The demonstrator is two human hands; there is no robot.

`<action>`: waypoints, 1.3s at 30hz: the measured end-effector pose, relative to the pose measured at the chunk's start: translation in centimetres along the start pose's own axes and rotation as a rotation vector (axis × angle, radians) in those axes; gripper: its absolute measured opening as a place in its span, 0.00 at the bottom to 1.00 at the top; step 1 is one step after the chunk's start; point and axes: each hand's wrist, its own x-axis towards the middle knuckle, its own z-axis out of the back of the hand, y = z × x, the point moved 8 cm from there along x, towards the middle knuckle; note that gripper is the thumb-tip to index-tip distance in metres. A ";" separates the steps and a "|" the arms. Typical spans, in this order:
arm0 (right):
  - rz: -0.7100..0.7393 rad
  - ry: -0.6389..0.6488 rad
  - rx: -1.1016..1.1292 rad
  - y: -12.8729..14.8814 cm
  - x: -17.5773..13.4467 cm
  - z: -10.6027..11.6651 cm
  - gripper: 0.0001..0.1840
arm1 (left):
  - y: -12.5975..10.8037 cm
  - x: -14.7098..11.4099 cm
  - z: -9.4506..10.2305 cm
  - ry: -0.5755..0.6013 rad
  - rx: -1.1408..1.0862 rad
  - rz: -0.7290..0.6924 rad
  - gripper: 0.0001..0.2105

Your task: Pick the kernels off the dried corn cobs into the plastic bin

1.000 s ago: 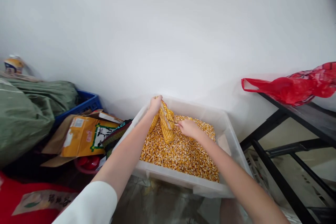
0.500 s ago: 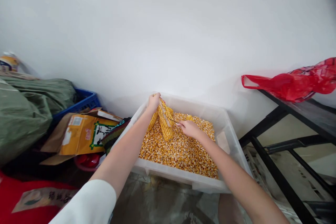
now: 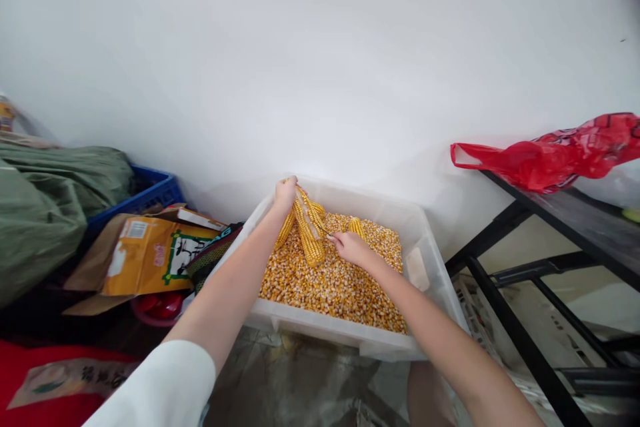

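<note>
My left hand [image 3: 286,192] is closed round the upper end of a yellow corn cob [image 3: 312,248], which slants down over a bed of loose corn kernels [image 3: 335,293]. A pale strip without kernels runs along the cob. My right hand [image 3: 349,247] grips a thin dark tool [image 3: 327,233], its tip against the cob's side; its exact kind is too small to make out. More cobs lie behind the held one, and another cob [image 3: 357,227] rests on the kernels beyond my right hand. All this sits in a translucent plastic bin [image 3: 420,227].
A white wall stands right behind the bin. At left are a blue crate [image 3: 159,192] under green cloth [image 3: 65,193], an orange carton [image 3: 145,253], a red bowl [image 3: 160,307] and a red bag [image 3: 55,380]. A black metal frame [image 3: 510,327] with a red plastic bag [image 3: 540,160] stands at right.
The view has shifted a little, so everything sits slightly further left. My right hand and the tool tip have moved a bit lower along the cob. My left hand keeps its grip.
</note>
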 end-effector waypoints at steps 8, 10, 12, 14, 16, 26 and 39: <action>-0.002 -0.070 0.015 -0.9 -0.3 -1.4 0.21 | 0.3 0.3 0.7 -0.050 -0.005 0.007 0.05; 0.011 -0.076 0.027 -1.0 -0.5 -1.7 0.20 | 0.5 0.5 0.8 -0.056 -0.002 0.009 0.05; 0.013 -0.076 0.027 -1.0 -0.5 -2.1 0.20 | 0.7 0.7 0.8 -0.052 0.001 0.006 0.05; -0.002 -0.064 0.009 -0.9 -0.5 -2.6 0.19 | 0.7 0.8 0.9 -0.055 -0.001 0.004 0.05; -0.026 -0.042 -0.002 -0.6 -0.5 -3.2 0.19 | 0.8 0.7 1.0 -0.065 -0.007 0.007 0.05; -0.089 0.028 0.082 0.4 -0.1 -5.6 0.19 | 0.6 0.7 1.3 -0.086 0.045 -0.018 0.06; -0.115 0.087 -0.058 1.2 1.1 -5.4 0.14 | 0.3 0.2 0.3 -0.027 0.040 0.004 0.07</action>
